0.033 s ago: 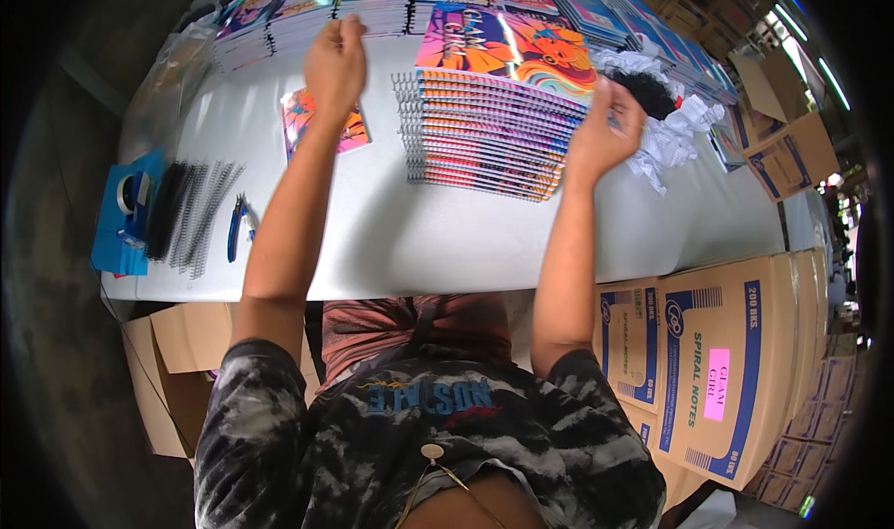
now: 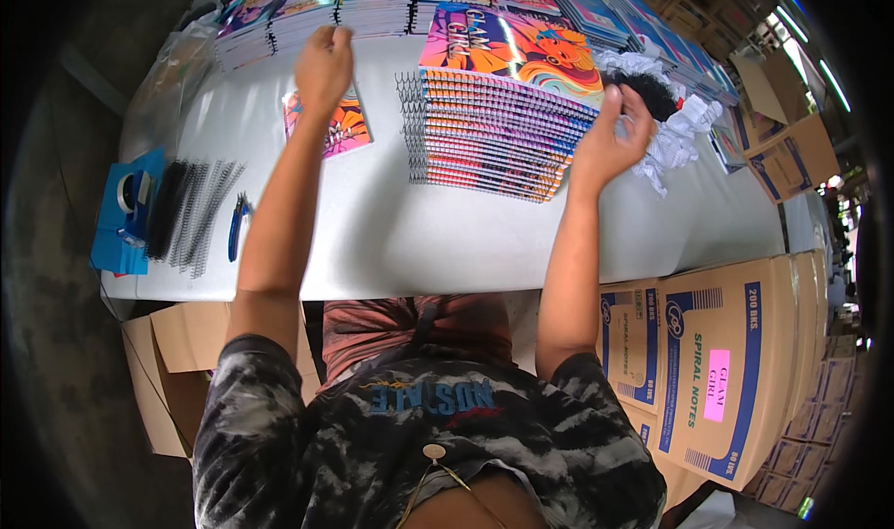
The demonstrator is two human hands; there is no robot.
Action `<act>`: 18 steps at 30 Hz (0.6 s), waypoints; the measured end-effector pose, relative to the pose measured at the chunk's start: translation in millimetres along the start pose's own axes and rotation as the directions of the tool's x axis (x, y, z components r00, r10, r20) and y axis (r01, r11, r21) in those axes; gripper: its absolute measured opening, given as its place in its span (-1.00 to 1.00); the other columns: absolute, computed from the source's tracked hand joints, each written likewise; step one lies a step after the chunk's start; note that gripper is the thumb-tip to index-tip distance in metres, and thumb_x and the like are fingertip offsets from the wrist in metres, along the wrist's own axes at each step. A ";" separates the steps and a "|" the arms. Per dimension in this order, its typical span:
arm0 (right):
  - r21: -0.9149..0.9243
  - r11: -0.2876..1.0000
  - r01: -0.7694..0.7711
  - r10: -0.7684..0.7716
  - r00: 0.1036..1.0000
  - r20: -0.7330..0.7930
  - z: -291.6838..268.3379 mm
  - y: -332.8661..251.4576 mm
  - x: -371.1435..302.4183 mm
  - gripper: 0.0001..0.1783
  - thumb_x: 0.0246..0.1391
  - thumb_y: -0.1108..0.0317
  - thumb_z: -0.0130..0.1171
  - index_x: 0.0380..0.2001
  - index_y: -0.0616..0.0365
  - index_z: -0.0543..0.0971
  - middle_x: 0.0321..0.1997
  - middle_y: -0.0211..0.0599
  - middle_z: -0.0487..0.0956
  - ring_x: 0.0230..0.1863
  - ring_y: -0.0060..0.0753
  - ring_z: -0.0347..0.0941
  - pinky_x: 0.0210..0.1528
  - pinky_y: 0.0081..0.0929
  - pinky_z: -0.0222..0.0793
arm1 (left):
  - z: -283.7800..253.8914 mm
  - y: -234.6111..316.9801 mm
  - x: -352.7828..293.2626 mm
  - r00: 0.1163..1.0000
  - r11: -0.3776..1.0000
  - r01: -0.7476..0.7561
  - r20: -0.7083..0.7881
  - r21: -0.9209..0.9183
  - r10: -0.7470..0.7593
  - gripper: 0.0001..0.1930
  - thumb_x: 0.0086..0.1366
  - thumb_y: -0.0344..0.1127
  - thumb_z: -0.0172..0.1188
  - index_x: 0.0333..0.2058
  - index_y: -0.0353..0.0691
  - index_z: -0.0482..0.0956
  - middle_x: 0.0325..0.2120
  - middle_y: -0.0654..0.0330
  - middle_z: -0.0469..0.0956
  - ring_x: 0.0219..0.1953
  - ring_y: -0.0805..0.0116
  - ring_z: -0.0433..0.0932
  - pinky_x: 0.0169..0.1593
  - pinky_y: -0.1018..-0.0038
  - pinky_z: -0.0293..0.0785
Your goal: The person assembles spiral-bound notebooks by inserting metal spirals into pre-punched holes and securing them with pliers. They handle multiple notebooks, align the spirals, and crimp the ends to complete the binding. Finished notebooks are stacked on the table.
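Orange-topped, the stack (image 2: 489,124) seems best squared with light, even touches where it rests between my right hand (image 2: 607,144), thumb and fingers apart beside its edge, and my left hand (image 2: 323,74), whose grip I cannot tell, near the cover (image 2: 348,130) on the white table (image 2: 447,250).

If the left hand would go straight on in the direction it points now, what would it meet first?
Most likely the far row of notebook stacks, though the left hand may be high enough to pass above it; its height is unclear.
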State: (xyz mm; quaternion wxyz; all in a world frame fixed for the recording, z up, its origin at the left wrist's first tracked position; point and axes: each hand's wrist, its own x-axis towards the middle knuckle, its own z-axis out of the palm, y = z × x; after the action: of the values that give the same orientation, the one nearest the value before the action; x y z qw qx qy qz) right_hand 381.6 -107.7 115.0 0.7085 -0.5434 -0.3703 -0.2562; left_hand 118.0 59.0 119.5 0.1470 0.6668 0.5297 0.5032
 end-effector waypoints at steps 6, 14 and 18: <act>0.371 0.926 0.064 -0.203 0.915 0.349 -40.6 -86.8 -96.1 -0.66 -0.12 0.43 0.15 -0.19 0.22 0.47 -0.18 -0.15 0.45 -0.09 -0.15 0.32 -0.02 -0.26 0.19 | 8.6 -251.7 59.3 0.878 0.891 -0.289 0.468 0.351 0.101 -0.35 0.06 -0.01 0.16 0.11 -0.17 0.29 0.07 -0.12 0.30 0.14 -0.05 0.25 0.18 0.21 0.19; 0.374 0.927 0.003 -0.359 0.288 0.888 -53.6 -120.2 -211.3 -0.22 -0.17 0.12 0.23 0.16 0.07 0.24 0.21 -0.19 0.24 0.35 -0.07 -0.10 0.28 -0.07 -0.09 | 19.2 -181.5 7.2 0.664 0.818 -0.244 0.704 0.521 -0.250 -0.24 0.08 0.06 0.01 0.18 -0.27 0.11 0.11 -0.24 0.18 0.19 -0.13 0.14 0.21 0.16 0.10; 0.365 0.876 0.315 -0.433 0.183 0.882 -60.8 -121.0 -255.8 -0.23 -0.14 0.12 0.15 0.17 0.11 0.19 0.31 -0.16 0.11 0.38 -0.06 -0.17 0.34 -0.03 -0.21 | -49.7 -95.0 -96.0 0.672 0.834 -0.421 0.740 0.355 0.025 -0.14 -0.07 -0.14 0.18 0.21 -0.26 0.03 0.01 -0.20 0.32 0.02 -0.13 0.35 0.11 0.17 0.27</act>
State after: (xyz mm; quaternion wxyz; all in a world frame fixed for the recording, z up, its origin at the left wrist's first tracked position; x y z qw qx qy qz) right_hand 151.9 -209.8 -28.5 0.2897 -0.4426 -0.8481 -0.0295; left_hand 30.3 -2.3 23.2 0.0963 0.8835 0.4534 0.0671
